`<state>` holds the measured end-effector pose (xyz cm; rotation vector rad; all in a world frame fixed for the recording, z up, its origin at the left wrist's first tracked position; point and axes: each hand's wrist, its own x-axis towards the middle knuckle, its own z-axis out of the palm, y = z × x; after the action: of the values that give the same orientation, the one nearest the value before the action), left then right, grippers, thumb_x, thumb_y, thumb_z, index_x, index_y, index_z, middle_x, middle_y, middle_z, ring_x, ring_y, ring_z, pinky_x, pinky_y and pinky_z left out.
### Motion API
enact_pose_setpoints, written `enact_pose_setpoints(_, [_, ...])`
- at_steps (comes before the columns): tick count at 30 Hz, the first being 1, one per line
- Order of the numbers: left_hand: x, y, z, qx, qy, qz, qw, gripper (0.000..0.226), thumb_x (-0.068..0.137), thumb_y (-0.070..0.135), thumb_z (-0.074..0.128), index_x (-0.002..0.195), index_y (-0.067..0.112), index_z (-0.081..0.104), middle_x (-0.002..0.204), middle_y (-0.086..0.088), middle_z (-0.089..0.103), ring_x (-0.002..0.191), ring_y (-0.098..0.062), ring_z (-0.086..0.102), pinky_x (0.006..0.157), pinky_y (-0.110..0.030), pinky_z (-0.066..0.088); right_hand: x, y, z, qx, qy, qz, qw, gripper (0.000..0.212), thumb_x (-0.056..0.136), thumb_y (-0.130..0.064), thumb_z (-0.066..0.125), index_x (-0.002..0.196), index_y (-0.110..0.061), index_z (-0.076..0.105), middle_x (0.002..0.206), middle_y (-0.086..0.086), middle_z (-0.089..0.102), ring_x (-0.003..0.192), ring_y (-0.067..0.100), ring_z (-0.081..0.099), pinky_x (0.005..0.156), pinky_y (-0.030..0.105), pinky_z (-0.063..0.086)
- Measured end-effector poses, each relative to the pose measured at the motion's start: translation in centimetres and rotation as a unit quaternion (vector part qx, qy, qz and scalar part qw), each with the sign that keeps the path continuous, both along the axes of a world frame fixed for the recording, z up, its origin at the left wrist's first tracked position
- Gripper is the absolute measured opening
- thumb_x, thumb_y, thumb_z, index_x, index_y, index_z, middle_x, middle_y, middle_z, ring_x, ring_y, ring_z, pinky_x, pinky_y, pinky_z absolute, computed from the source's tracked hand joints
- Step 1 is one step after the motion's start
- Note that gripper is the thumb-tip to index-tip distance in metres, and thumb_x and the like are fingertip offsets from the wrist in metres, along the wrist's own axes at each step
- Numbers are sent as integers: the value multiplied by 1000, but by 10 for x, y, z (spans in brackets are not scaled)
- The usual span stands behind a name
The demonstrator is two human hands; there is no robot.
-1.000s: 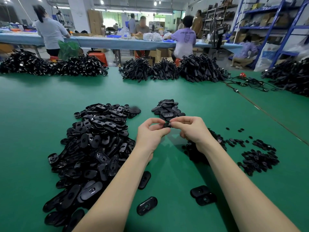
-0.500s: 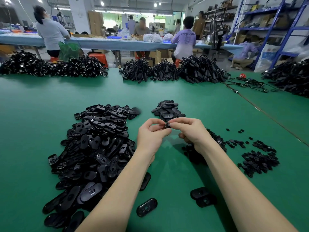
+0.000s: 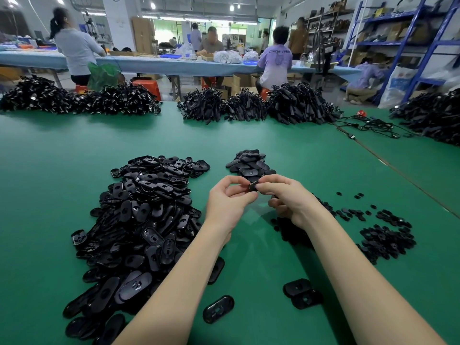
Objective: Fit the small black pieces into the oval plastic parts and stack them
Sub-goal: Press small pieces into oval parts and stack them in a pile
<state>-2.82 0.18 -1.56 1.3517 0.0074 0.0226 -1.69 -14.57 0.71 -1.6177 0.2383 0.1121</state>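
While both forearms reach out over the green table [image 3: 49, 170], the left hand [image 3: 227, 204] and the right hand [image 3: 286, 197] meet above its middle, fingers curled, each pinching the same small black part [image 3: 253, 187] between thumb and fingertips. The part is mostly hidden by the fingers, so whether it is an oval piece, an insert or both together cannot be told. Just beyond the hands, on the far side, lies a small stack of oval plastic parts [image 3: 250, 164]. To the left of the left arm spreads a large heap of loose oval parts [image 3: 139, 220]. To the right of the right arm lies a scatter of small black pieces [image 3: 385, 239]. Near the person, one single oval part [image 3: 218, 309] lies between the arms, and two overlapping oval parts [image 3: 302, 293] touch just to its right.
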Motion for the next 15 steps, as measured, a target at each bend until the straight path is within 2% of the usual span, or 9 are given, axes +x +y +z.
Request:
enact_pose_setpoints(3, [2, 2, 4, -31, 22, -33, 999, 27, 79, -5, 77, 91, 16, 66, 86, 2, 78, 73, -9, 69, 70, -17, 53, 1, -3, 3, 36, 20, 19, 999, 19, 88, -12, 73, 102, -25, 73, 75, -9, 69, 42, 5, 46, 39, 16, 24])
enact_pose_setpoints(9, [5, 15, 10, -182, 86, -116, 973, 27, 83, -16, 65, 101, 4, 66, 85, -10, 75, 79, -19, 74, 74, -20, 58, 0, -8, 5, 93, 53, 73, 992, 18, 88, -13, 73, 101, -25, 68, 58, -15, 60, 42, 2, 40, 36, 13, 23])
enact_pose_setpoints(12, [6, 16, 11, -195, 99, -119, 968, 28, 84, -15, 65, 107, 3, 66, 91, -15, 73, 81, -19, 74, 74, -20, 58, 0, -10, 4, 89, 51, 84, 991, 17, 87, -15, 74, 101, -25, 70, 61, -15, 60, 43, 2, 42, 37, 13, 24])
enact_pose_setpoints(15, [6, 15, 12, -200, 101, -121, 967, 28, 85, -13, 65, 109, 2, 65, 89, -15, 75, 81, -18, 74, 73, -19, 57, 1, -11, 5, 95, 53, 85, 990, 10, 88, -20, 72, 97, -24, 74, 69, -13, 68, 44, 2, 43, 37, 13, 25])
